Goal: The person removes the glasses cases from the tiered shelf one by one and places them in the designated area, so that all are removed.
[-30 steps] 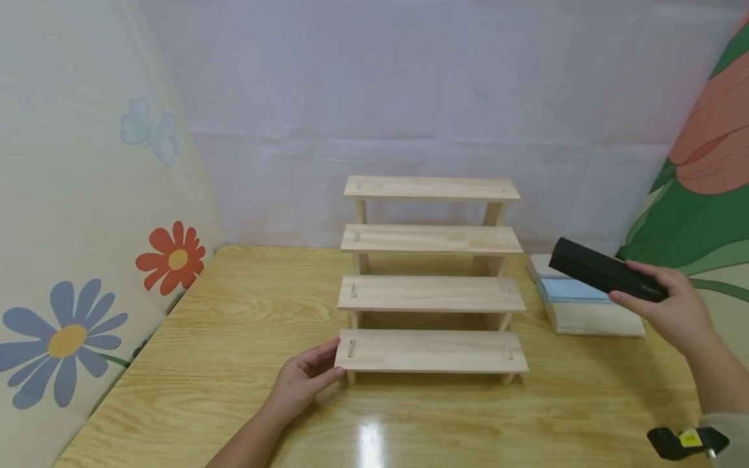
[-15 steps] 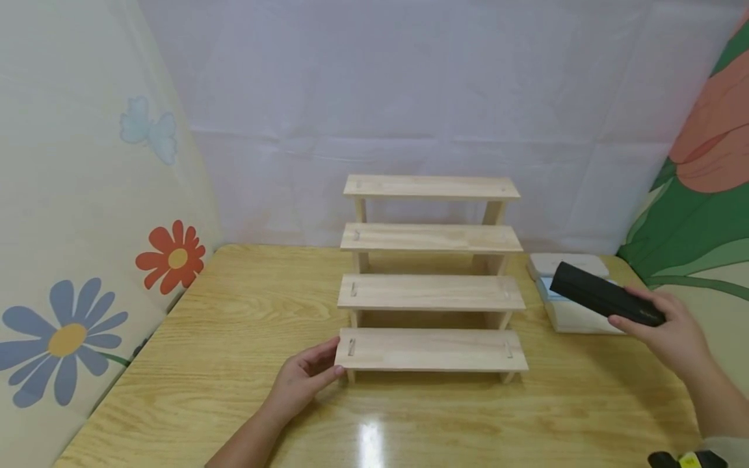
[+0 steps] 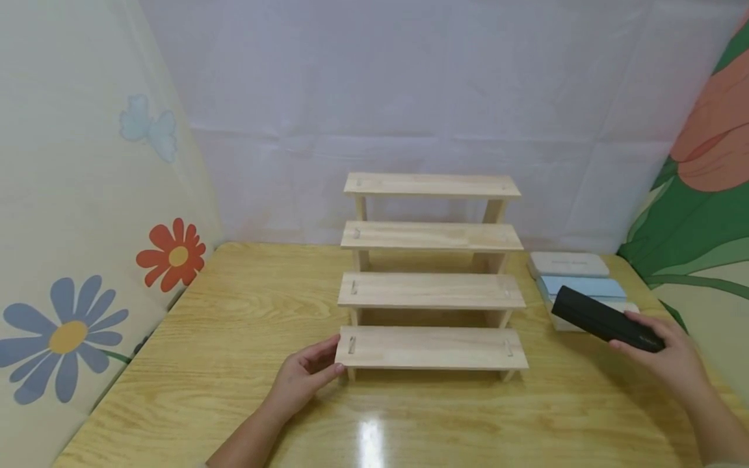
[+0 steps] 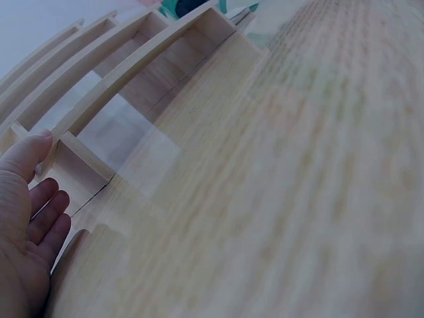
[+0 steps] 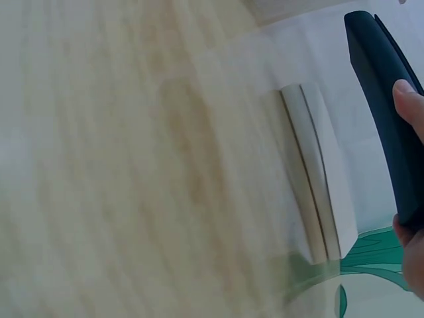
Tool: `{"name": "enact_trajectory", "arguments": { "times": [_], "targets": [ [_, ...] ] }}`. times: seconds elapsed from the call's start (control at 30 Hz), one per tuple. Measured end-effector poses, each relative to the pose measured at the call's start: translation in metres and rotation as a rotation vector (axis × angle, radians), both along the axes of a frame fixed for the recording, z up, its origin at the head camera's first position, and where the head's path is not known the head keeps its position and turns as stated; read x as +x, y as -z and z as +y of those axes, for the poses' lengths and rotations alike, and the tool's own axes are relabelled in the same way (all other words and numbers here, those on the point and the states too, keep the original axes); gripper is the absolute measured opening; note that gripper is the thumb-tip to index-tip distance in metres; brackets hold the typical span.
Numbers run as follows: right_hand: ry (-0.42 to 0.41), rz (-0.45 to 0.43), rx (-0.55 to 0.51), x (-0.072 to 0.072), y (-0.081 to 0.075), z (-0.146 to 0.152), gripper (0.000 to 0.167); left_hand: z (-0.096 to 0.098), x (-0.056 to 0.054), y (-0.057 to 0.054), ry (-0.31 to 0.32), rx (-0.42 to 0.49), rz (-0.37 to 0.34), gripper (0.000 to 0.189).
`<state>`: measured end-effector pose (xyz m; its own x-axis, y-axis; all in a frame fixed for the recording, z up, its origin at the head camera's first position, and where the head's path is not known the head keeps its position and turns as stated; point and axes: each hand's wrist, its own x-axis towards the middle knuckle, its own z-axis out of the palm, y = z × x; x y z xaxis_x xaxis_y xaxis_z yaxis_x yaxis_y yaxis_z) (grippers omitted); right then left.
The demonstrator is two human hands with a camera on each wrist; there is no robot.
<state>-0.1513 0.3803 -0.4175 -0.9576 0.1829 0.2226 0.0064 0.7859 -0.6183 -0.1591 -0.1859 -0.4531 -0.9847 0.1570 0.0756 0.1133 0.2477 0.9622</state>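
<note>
A stepped wooden display stand (image 3: pixel 432 348) stands on the table, with several pale tiers rising toward the back. My left hand (image 3: pixel 304 380) holds the left end of its lowest tier, thumb at the front corner and fingers at the side. In the left wrist view the thumb (image 4: pixel 30 156) meets the board's end and the other fingers lie below it. My right hand (image 3: pixel 667 354) grips a long black case (image 3: pixel 603 318), seemingly a glasses case, by its near end. It is tilted and held above the table in front of the pale cases at the right.
Right of the stand, a white case (image 3: pixel 567 264), a light blue case (image 3: pixel 585 287) and a cream case (image 3: pixel 564 322), partly hidden by the black one, lie in a row. A white cloth backdrop (image 3: pixel 281 188) hangs behind the wood-grain table (image 3: pixel 251 312).
My right hand has lowered the black case toward the table, uncovering the white case and more of the light blue one. My left hand has stayed at the stand.
</note>
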Motion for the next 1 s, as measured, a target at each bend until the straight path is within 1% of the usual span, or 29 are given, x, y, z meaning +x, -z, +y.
{"name": "enact_trajectory", "arguments": {
  "times": [0.17,0.27,0.43,0.6,0.8,1.0],
  "targets": [
    [-0.013,-0.063,-0.033,0.007,0.008,0.002,0.077,0.000,-0.001,0.000,-0.002,-0.007,-0.002,0.054],
    [-0.016,-0.089,-0.034,0.011,0.013,0.003,0.078,0.000,0.000,-0.001,-0.004,-0.014,-0.003,0.054],
    [-0.016,-0.089,-0.017,0.018,0.019,0.003,0.077,0.000,0.000,-0.002,-0.009,-0.016,-0.003,0.054],
    [-0.009,-0.085,0.002,0.022,0.023,0.002,0.075,0.001,0.001,-0.002,-0.019,-0.026,-0.018,0.054],
    [0.002,-0.110,0.008,0.025,0.026,0.003,0.076,0.001,0.001,-0.003,-0.018,-0.027,-0.030,0.054],
    [0.003,-0.141,0.008,0.026,0.032,0.005,0.080,0.001,0.001,-0.003,-0.006,-0.014,-0.035,0.055]
  ]
}}
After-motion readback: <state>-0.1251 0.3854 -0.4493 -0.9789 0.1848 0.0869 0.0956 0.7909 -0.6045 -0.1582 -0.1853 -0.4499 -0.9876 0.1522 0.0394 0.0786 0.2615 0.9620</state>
